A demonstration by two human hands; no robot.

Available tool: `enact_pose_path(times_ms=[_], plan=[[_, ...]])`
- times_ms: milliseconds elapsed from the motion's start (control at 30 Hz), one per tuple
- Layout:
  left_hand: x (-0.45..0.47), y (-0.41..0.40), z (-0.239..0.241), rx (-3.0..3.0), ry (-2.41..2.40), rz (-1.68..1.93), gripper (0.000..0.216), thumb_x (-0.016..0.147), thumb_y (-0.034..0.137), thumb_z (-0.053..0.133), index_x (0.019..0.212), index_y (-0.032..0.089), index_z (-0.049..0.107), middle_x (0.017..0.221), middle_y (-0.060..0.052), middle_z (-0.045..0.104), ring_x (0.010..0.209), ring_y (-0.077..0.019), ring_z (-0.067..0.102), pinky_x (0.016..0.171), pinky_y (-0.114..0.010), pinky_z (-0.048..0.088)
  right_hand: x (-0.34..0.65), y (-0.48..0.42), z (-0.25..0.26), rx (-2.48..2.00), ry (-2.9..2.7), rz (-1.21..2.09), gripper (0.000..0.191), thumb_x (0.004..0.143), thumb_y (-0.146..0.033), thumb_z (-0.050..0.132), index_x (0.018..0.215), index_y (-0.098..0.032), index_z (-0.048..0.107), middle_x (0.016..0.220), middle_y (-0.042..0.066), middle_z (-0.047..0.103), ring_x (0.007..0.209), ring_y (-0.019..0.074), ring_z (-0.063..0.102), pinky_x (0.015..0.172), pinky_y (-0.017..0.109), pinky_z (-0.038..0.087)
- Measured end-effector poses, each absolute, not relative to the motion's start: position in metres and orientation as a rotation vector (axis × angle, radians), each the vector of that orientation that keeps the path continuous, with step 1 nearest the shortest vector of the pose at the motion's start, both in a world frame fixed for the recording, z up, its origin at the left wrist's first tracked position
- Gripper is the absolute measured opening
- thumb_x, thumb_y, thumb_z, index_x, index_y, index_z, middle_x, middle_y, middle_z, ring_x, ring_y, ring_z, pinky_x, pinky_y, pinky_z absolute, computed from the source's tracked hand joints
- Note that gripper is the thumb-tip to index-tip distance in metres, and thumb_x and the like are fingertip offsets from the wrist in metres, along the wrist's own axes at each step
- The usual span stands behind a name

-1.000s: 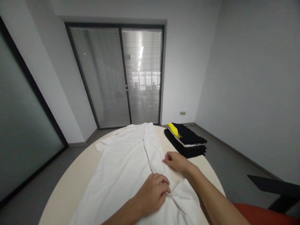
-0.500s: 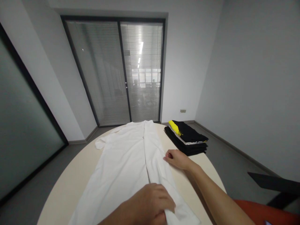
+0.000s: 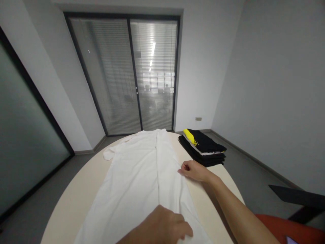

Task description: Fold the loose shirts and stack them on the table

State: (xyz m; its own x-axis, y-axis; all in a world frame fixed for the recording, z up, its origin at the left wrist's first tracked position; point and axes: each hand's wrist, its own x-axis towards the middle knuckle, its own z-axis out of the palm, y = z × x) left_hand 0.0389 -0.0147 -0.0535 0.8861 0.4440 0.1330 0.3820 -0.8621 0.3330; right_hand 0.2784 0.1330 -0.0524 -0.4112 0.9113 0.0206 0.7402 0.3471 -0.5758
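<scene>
A white short-sleeved shirt [image 3: 132, 183] lies spread lengthwise on the table, its right side folded inward so that a long edge runs down the middle. My right hand [image 3: 194, 170] is at the shirt's right border, thumb and fingers pinched together on the cloth. Low in the view, my left hand [image 3: 167, 225] lies over the near part of the folded strip. Its fingers are bent down around the fabric, and the thumb is hidden. One sleeve sticks out at the far left of the shirt.
The round pale table [image 3: 68, 200] carries a stack of folded dark clothes [image 3: 203, 149] at its right, the top one black with yellow. An orange-red chair [image 3: 276, 225] with a dark part stands at the lower right. Glass doors [image 3: 122, 78] with blinds are beyond.
My left hand has shifted slightly down, and the folded strip beside it lies flatter and straighter. My right hand has stayed nearly in place at the shirt's border.
</scene>
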Motion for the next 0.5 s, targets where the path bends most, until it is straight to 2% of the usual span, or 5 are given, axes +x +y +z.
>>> enact_pose_path(times_ms=[67,300,367,500], plan=[[0.052,-0.022,-0.062,2.925,0.722,0.364,0.012,0.092,0.035,0.065,0.098,0.024,0.063,0.082,0.0,0.069,0.067,-0.0158,0.065,0.049,-0.02,0.035,0.278,0.133,-0.053,-1.451,-2.285,0.691,0.036,0.084,-0.052,0.061,0.074,-0.018,0.063,0.07,0.002,0.066,0.062,0.0131,0.052,0.056,0.025,0.034],[0.087,-0.034,-0.096,3.09,0.76,0.627,0.015,0.087,0.031,0.07,0.08,0.022,0.059,0.072,-0.002,0.062,0.059,-0.0156,0.058,0.037,-0.025,0.017,0.278,0.134,-0.054,-1.473,-2.273,0.652,0.033,0.085,-0.049,0.06,0.074,-0.017,0.063,0.069,0.002,0.066,0.061,0.0129,0.051,0.057,0.025,0.034],[0.088,-0.034,-0.099,3.118,0.74,0.658,0.016,0.086,0.027,0.069,0.075,0.021,0.058,0.068,-0.002,0.061,0.058,-0.0158,0.056,0.036,-0.027,0.017,0.278,0.135,-0.054,-1.486,-2.263,0.622,0.03,0.084,-0.044,0.059,0.072,-0.017,0.064,0.068,0.002,0.066,0.061,0.0135,0.052,0.058,0.025,0.034],[0.089,-0.036,-0.1,3.132,0.678,0.747,0.015,0.091,0.029,0.064,0.078,0.022,0.06,0.066,-0.002,0.06,0.056,-0.0148,0.055,0.038,-0.027,0.022,0.278,0.135,-0.053,-1.523,-2.246,0.629,0.023,0.082,-0.036,0.059,0.071,-0.017,0.065,0.069,0.003,0.067,0.062,0.014,0.054,0.058,0.025,0.036]])
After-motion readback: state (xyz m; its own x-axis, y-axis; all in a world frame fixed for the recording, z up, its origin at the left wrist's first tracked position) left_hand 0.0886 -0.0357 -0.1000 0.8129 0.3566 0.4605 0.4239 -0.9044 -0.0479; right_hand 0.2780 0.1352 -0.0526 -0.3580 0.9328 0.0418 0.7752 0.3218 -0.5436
